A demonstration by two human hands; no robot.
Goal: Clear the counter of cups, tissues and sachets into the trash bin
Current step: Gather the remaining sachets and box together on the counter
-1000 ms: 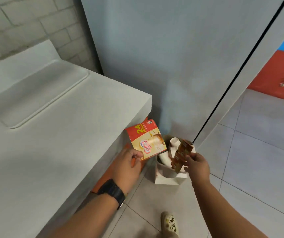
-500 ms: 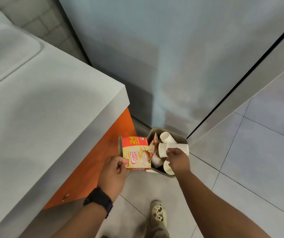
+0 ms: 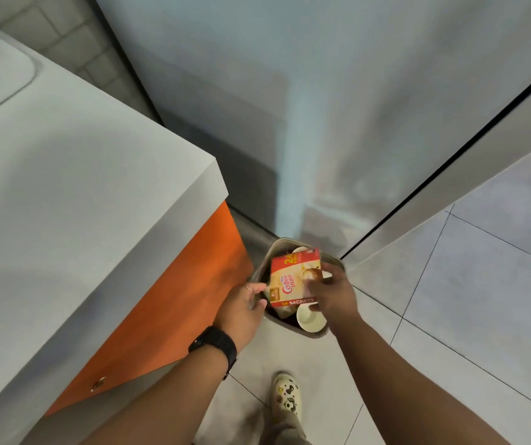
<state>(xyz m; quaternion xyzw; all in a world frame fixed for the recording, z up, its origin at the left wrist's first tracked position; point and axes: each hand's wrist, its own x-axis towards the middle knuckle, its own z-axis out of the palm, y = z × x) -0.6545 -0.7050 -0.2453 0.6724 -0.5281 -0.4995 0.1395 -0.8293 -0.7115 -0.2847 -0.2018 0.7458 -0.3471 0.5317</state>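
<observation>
Pale grey floor tiles (image 3: 482, 284) and a tall grey wall panel (image 3: 257, 91) frame the corner where I am working, beside a light grey counter (image 3: 81, 203) with an orange side panel (image 3: 174, 303). My right hand (image 3: 333, 293) has its fingers (image 3: 314, 285) curled over the lower right corner of a red and cream cardboard sachet box (image 3: 291, 279), pinching it, while my left hand (image 3: 243, 308) is spread loosely open with its fingertips just beside the box's left edge; whether they touch it I cannot tell. The box is held tilted over the mouth of a small beige trash bin (image 3: 262, 268) on the floor between counter and wall. To finish this well I would ease the box down flat, using the left hand to guide it past the rim so it does not catch and topple out. It looks light, stiff and glossy, printed with "24 SACHETS". White paper cups (image 3: 310, 317) already crowd the bin, so I judge space is tight and the box may perch on top.
</observation>
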